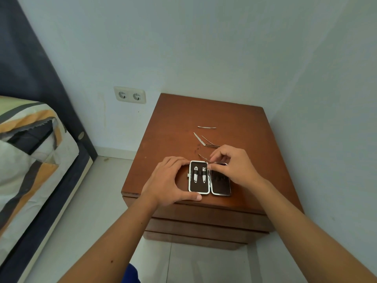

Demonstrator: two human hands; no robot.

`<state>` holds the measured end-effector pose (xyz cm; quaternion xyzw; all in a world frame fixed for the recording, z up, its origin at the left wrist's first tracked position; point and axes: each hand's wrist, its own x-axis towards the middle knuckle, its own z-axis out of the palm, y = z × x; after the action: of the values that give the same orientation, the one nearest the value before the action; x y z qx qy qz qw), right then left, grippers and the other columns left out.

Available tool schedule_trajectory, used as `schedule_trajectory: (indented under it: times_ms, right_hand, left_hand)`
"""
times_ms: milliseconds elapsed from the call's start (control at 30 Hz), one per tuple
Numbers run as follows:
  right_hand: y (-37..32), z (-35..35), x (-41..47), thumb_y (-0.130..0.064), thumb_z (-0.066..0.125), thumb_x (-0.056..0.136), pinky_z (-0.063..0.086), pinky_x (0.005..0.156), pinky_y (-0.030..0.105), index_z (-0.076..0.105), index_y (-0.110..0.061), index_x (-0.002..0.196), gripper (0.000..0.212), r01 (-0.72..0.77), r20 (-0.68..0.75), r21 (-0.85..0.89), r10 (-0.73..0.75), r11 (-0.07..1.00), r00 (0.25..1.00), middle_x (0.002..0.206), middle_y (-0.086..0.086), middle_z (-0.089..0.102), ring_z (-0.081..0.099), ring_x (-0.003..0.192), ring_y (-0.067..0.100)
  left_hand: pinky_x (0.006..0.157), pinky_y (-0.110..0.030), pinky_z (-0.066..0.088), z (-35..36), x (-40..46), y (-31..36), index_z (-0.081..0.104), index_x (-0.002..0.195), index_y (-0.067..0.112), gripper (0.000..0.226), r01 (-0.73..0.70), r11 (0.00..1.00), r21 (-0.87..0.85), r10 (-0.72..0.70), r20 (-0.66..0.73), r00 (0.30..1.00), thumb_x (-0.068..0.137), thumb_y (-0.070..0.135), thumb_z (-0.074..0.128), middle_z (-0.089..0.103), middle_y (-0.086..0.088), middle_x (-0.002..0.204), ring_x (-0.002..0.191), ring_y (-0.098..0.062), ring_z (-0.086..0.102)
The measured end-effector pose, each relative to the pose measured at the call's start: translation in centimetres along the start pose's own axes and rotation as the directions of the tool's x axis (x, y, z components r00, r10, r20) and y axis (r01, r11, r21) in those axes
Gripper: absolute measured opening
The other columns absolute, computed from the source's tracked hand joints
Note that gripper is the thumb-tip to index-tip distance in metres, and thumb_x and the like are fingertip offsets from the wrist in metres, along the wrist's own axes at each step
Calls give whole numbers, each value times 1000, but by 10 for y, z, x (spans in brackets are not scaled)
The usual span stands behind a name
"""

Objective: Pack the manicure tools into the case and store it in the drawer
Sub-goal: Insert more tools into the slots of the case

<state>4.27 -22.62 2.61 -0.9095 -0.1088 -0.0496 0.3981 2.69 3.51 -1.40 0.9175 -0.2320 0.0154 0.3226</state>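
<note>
**Loading a thin tool into the open manicure case**

Far left of the frame: a bed (30, 152) with a striped cover against a dark headboard; to its right, in the upper-left middle, a double wall socket (130, 95). Neither bears on the task.

Centre: a brown wooden nightstand (240, 127) with closed drawer fronts (204, 216) below its near edge. The case (210, 178) lies open and flat near the front edge of the top. Its left half holds two metal tools (200, 174) under elastic loops; the dark right half looks unfilled, though part of it is covered.

The left hand (169, 180) curves round the case's left side, fingers at the far corner and thumb along the near edge, steadying it. To the right, the right hand (232, 164) has its fingertips drawn together on a thin tool (203, 157) at the case's upper edge; whether the tip has entered a loop cannot be told.

Above the hands, toward the middle of the top, three loose tools remain: a double-ended pusher (206, 127) farthest back, a slanted file (199, 139), and tweezers (210, 142) just beside it.

Judged step: packing, roughly midway. The next move seems to call for sliding the pinched tool lengthwise under a loop in the right half while the case is kept from shifting; the remaining three follow before closing and stowing.
</note>
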Motion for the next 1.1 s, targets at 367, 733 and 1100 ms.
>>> schedule_trajectory:
  times_ms: [367, 733, 1100]
  right_hand:
    - [6, -8, 7, -19, 84, 87, 51, 77, 19, 80, -26, 100, 16, 3, 95, 46, -7, 999, 995, 102, -8, 74, 68, 87, 10]
    - [5, -22, 57, -42, 86, 81, 42, 79, 17, 57, -39, 145, 71, 37, 405, -247, 68, 968, 912, 114, -5, 55, 52, 92, 10]
    - [7, -19, 48, -39, 84, 85, 39, 75, 16, 53, -37, 146, 68, -3, 430, -215, 97, 977, 898, 107, -9, 65, 52, 86, 6]
  left_hand:
    - [115, -29, 35, 1, 1, -1, 55, 144, 34, 112, -3, 1000, 6, 3, -2, 1000, 52, 96, 74, 52, 23, 143, 136, 0, 40]
    - [116, -25, 31, 0, 1, -1, 54, 144, 34, 112, -7, 1000, 0, 7, -6, 1000, 52, 94, 76, 51, 24, 144, 137, 2, 38]
    - [114, -24, 33, 0, 1, -1, 55, 144, 32, 111, -13, 1000, 5, 13, -9, 1000, 53, 93, 77, 52, 23, 143, 135, 2, 40]
